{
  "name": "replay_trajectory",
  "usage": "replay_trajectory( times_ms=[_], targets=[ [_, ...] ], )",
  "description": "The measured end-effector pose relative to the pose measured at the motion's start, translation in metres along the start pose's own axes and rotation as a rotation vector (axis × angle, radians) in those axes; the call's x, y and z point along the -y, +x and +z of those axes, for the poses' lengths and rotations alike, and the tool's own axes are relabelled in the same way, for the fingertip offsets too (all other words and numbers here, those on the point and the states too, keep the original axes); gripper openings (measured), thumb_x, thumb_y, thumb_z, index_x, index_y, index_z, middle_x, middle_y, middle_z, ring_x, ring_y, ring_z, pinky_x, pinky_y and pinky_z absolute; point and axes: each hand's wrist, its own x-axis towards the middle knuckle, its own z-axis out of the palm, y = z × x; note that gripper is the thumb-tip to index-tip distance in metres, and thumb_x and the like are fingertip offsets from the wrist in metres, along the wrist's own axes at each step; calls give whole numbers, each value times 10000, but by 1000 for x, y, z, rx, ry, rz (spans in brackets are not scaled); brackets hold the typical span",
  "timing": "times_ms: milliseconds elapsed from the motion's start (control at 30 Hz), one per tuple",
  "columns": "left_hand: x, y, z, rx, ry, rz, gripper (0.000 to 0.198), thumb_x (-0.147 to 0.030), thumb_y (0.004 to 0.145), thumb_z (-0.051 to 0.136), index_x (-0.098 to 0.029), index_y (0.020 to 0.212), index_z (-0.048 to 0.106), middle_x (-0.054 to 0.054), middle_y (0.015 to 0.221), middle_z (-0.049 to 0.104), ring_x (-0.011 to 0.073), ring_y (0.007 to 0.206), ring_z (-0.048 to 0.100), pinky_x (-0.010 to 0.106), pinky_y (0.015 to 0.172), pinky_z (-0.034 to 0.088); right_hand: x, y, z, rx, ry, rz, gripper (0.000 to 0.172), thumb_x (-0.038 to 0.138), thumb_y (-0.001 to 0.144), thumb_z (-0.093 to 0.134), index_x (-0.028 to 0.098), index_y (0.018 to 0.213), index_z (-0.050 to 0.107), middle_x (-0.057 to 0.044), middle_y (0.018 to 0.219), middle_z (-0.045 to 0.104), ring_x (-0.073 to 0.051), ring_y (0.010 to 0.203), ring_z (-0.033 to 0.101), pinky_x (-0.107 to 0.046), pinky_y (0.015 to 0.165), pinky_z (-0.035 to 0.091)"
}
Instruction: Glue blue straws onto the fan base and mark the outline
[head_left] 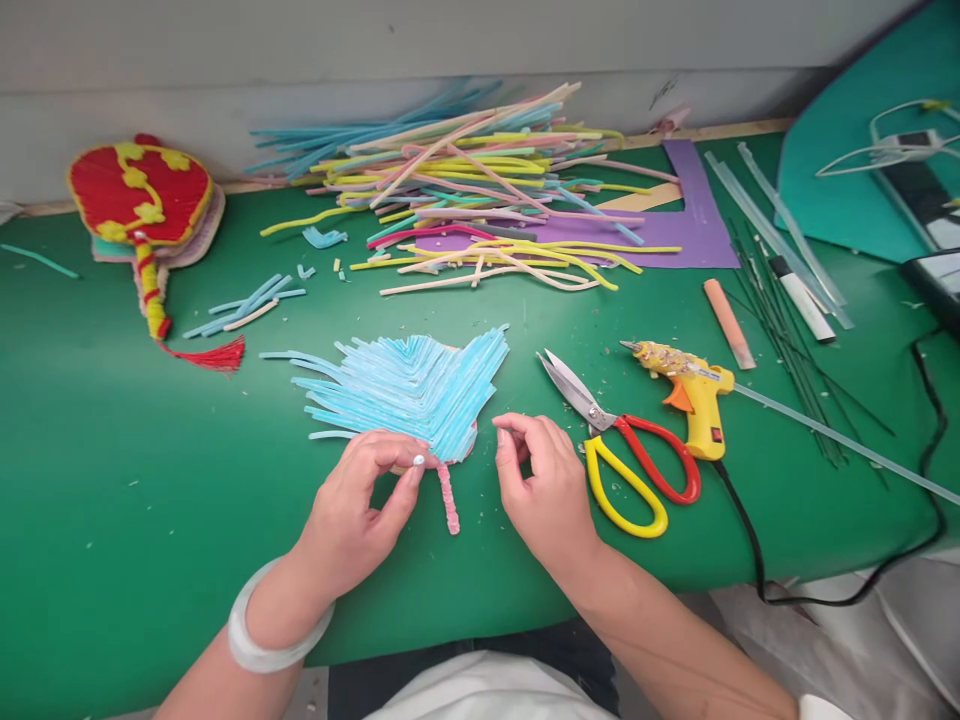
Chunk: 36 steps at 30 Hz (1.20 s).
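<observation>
A fan (420, 390) covered with slanting light-blue pipe cleaners lies flat on the green table, several strips jutting past its left edge. Its short pink wrapped handle (448, 500) points towards me. At the fan's lower edge, beside the handle, my left hand (360, 495) is closed, index finger and thumb tips close together on it. A small pale spot shows at the thumb tip. Just right of the fan and apart from it, my right hand (544, 490) has thumb and index finger pinched; anything between them is too small to see. Scissors (600, 420) lie open right of this hand.
A yellow glue gun (694, 390) with a long glue stick and black cord (757, 560) lies right. Behind are piled pipe cleaners (465, 190) and purple sheet (705, 220). A red fan (142, 195) lies left, blue offcuts (251, 305) nearby. Thin dark wires (795, 350) lie right.
</observation>
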Motion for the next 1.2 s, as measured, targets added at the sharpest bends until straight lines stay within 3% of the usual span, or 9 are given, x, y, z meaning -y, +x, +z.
replay_trajectory(
  times_ms=[233, 900, 1200],
  targets=[
    [1, 3, 4, 191, 133, 139, 210, -68, 922, 537, -237, 1043, 512, 45, 1198, 728, 203, 1223, 625, 452, 1092, 447, -3, -1, 1, 92, -64, -42, 171, 162, 966, 481, 200, 974, 648, -34, 804, 631, -187, 769, 574, -340, 724, 410],
    [4, 3, 8, 288, 269, 181, 180, -73, 954, 525, -192, 1089, 516, 66, 1252, 701, 192, 1290, 563, 442, 1137, 386, 2, -2, -1, 100, 6, -86, 201, 118, 938, 516, 167, 967, 708, -22, 738, 627, -163, 716, 549, -328, 698, 372],
    [2, 2, 9, 308, 322, 205, 172, -54, 952, 518, -204, 1025, 559, 36, 1287, 682, 202, 1318, 535, 453, 1153, 352, 2, -1, -1, 102, -8, -113, 209, 109, 932, 513, 159, 973, 712, -29, 735, 616, -171, 721, 542, -322, 695, 362]
  ],
)
